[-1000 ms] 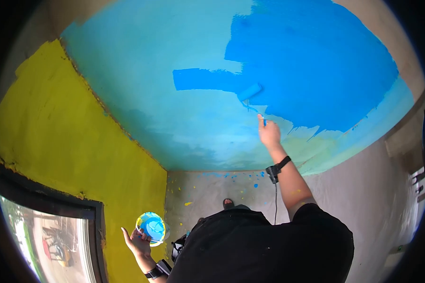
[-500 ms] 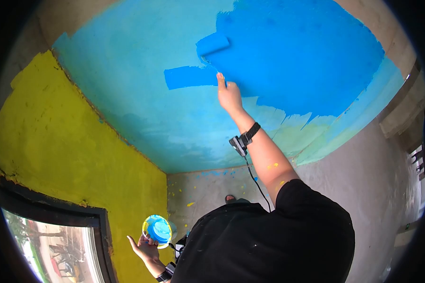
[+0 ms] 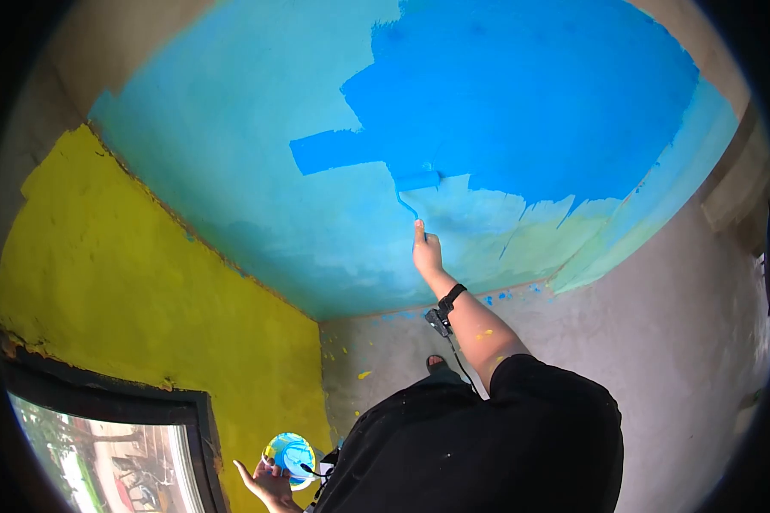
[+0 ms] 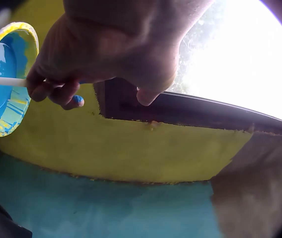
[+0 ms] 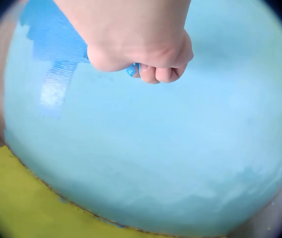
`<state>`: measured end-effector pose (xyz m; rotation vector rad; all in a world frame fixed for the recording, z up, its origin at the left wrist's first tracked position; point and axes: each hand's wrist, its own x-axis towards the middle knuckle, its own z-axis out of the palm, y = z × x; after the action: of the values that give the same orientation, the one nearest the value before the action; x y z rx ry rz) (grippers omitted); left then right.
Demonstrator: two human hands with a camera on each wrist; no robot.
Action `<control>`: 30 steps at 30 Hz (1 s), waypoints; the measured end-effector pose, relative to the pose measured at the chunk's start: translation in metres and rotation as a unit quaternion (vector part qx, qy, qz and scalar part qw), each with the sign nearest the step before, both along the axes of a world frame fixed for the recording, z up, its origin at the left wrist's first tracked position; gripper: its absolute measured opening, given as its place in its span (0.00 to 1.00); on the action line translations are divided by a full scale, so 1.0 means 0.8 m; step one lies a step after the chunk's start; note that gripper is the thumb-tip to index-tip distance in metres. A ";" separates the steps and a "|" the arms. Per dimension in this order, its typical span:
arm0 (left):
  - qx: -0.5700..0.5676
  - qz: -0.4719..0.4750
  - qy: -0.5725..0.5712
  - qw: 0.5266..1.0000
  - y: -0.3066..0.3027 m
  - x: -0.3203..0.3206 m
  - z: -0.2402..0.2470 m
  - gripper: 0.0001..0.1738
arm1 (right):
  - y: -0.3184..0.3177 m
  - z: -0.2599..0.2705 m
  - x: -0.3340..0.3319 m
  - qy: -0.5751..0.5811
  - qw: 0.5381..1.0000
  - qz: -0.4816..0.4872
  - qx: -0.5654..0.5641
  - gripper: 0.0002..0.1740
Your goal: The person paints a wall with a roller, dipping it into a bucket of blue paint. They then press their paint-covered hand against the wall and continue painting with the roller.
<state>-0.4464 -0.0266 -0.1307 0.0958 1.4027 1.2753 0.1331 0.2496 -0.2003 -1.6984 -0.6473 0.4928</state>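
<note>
Half covered, roughly, in deep blue paint [image 3: 530, 94] through the upper middle and upper right of the head frame, with pale turquoise wall [image 3: 257, 111] left uncoated at upper left and below. Gripping a blue cylindrical paint roller [image 3: 417, 180] near centre, at the blue's lower edge, right hand [image 3: 429, 252] closed narrowly round its handle. Pinching the thin white bar [image 4: 4, 81] across a round paint-smeared bucket [image 4: 24, 47], lower left, with curled fingers of the left hand [image 3: 269, 487].

Yellow-green wall [image 3: 145, 291] at left, dark-framed window [image 3: 107, 457] in it; grey floor [image 3: 590, 342] with blue and yellow spots [image 3: 364, 374].
</note>
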 end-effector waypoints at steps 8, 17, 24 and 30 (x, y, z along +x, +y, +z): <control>0.015 0.012 0.023 1.000 0.014 0.000 -0.008 0.45 | 0.046 0.223 0.032 -0.106 0.987 0.034 0.119 0.46; 0.039 -0.025 -0.025 0.999 0.018 0.006 -0.010 0.43 | 0.009 0.082 0.037 -0.082 0.996 -0.016 0.022 0.49; -0.013 -0.073 -0.053 0.996 0.016 -0.018 -0.005 0.48 | -0.027 -0.017 0.049 -0.027 0.998 -0.026 -0.044 0.50; -0.028 -0.029 -0.010 0.999 0.018 -0.017 0.004 0.49 | 0.008 0.148 0.075 -0.076 0.993 -0.027 0.082 0.49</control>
<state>-0.4603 -0.0126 -0.1272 0.0852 1.4082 1.1855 0.1933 0.2561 -0.0819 -1.6038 -0.7305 0.2662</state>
